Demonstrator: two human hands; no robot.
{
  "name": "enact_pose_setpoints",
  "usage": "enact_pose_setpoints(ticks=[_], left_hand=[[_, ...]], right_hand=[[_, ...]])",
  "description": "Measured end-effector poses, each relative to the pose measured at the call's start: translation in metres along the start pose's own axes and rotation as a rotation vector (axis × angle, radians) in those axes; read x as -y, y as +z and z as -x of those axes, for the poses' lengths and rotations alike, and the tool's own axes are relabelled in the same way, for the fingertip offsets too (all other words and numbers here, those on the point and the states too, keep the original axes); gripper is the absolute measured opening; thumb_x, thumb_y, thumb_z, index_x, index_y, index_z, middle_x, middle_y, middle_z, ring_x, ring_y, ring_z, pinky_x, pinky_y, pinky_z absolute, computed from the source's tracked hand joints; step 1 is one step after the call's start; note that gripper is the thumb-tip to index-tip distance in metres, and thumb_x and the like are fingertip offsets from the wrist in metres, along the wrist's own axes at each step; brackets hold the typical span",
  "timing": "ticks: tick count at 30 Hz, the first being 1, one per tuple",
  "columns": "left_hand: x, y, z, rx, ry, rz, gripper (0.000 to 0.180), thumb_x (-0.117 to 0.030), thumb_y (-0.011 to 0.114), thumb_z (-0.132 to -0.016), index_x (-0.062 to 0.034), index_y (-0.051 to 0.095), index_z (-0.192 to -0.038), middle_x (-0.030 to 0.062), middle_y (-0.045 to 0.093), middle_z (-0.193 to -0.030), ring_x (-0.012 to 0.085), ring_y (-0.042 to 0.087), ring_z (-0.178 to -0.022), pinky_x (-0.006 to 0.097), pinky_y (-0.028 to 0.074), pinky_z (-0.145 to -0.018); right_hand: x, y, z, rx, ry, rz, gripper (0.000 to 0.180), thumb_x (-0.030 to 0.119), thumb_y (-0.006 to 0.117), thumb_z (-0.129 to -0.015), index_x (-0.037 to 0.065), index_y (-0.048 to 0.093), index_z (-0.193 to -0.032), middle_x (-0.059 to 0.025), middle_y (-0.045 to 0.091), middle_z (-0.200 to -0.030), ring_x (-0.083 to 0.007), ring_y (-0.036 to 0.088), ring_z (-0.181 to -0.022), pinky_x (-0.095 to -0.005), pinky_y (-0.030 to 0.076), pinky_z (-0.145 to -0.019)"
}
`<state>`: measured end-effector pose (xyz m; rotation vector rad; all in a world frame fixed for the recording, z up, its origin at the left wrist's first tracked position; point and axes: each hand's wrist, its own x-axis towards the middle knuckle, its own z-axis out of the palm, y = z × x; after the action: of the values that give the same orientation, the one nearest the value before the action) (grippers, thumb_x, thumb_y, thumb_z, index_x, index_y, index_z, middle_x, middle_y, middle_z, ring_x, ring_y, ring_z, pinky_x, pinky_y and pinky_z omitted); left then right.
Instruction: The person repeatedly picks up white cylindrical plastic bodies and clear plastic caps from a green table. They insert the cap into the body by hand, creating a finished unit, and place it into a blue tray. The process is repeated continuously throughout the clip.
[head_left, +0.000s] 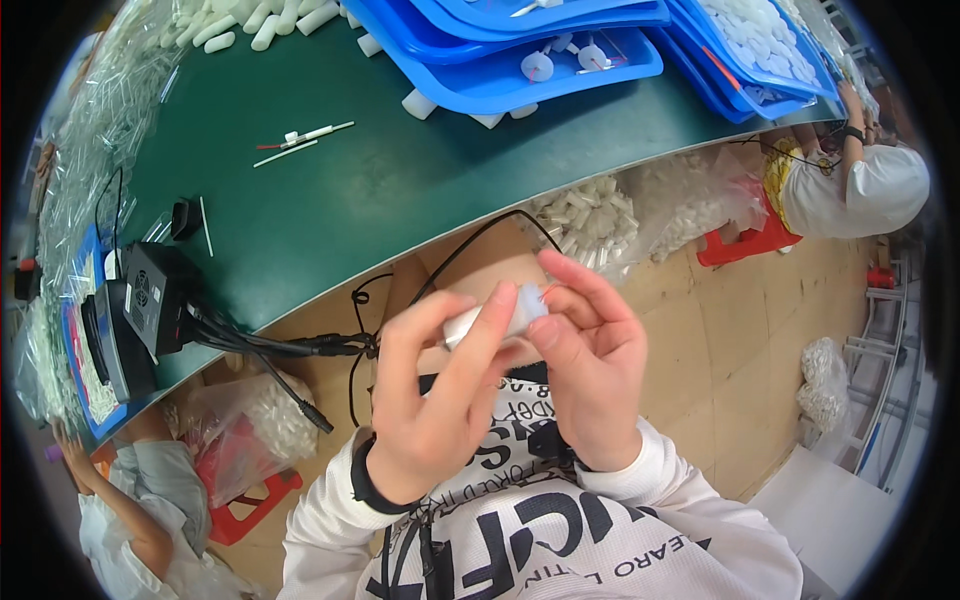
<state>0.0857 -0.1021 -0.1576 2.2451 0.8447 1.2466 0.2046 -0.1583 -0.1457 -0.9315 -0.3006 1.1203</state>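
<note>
My left hand [435, 395] grips a small white plastic tube [478, 318] held over my lap, below the edge of the green table [370, 190]. Thumb and fingers of my right hand [592, 355] pinch the tube's rounded end, where a thin red wire [547, 291] pokes out. Both hands are close together in front of my white printed top. A black band sits on my left wrist.
Blue trays [520, 70] with white parts stand at the table's far side. A black device [150, 300] with cables sits at its left edge. Bags of white parts [600, 215] lie under the table. Other people sit at the right [860, 190] and the lower left [140, 510].
</note>
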Motion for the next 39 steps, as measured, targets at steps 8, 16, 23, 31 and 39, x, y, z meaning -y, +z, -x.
enact_pose_setpoints(ticks=[8,16,23,31,39], left_hand=[[-0.009,-0.012,0.005,0.001,-0.106,0.177,0.031,0.007,0.072,-0.068,0.0014,0.064,-0.097,0.0146,0.061,-0.100,0.0264,0.063,-0.077,0.031,0.052,-0.067],[-0.002,-0.015,0.008,0.021,0.130,0.181,0.032,0.011,0.070,-0.066,0.0011,0.062,-0.095,0.0140,0.061,-0.101,0.0266,0.062,-0.079,0.032,0.052,-0.066],[0.002,-0.012,0.004,0.004,0.193,0.088,0.029,0.012,0.069,-0.065,0.0019,0.064,-0.092,0.0135,0.061,-0.099,0.0267,0.061,-0.076,0.032,0.052,-0.064],[0.006,0.004,0.005,-0.076,0.224,-0.018,0.031,0.014,0.066,-0.065,0.0036,0.064,-0.094,0.0151,0.062,-0.097,0.0273,0.060,-0.073,0.032,0.051,-0.061],[0.010,0.011,0.000,-0.012,0.209,-0.026,0.029,0.011,0.068,-0.067,0.0057,0.060,-0.094,0.0174,0.063,-0.094,0.0274,0.062,-0.073,0.032,0.051,-0.061]], right_hand=[[-0.009,-0.009,0.004,0.135,-0.359,0.282,0.038,-0.009,0.068,-0.071,-0.008,0.055,-0.107,-0.0191,0.060,-0.106,-0.0233,0.060,-0.097,-0.0321,0.048,-0.085],[0.001,-0.022,-0.006,0.278,-0.721,0.716,0.032,-0.002,0.076,-0.064,-0.006,0.063,-0.094,-0.0180,0.066,-0.088,-0.0252,0.066,-0.080,-0.0294,0.053,-0.069],[-0.006,-0.025,-0.004,0.272,-0.725,0.713,0.039,0.001,0.074,-0.068,-0.006,0.061,-0.104,-0.0203,0.065,-0.096,-0.0273,0.066,-0.086,-0.0293,0.053,-0.072],[-0.018,-0.014,-0.003,0.125,-0.727,0.842,0.042,0.003,0.070,-0.074,-0.010,0.056,-0.111,-0.0215,0.063,-0.103,-0.0272,0.064,-0.091,-0.0300,0.052,-0.077],[-0.015,-0.022,-0.010,0.089,-0.623,0.846,0.037,0.000,0.067,-0.075,-0.009,0.057,-0.109,-0.0193,0.063,-0.102,-0.0222,0.065,-0.085,-0.0254,0.051,-0.074]])
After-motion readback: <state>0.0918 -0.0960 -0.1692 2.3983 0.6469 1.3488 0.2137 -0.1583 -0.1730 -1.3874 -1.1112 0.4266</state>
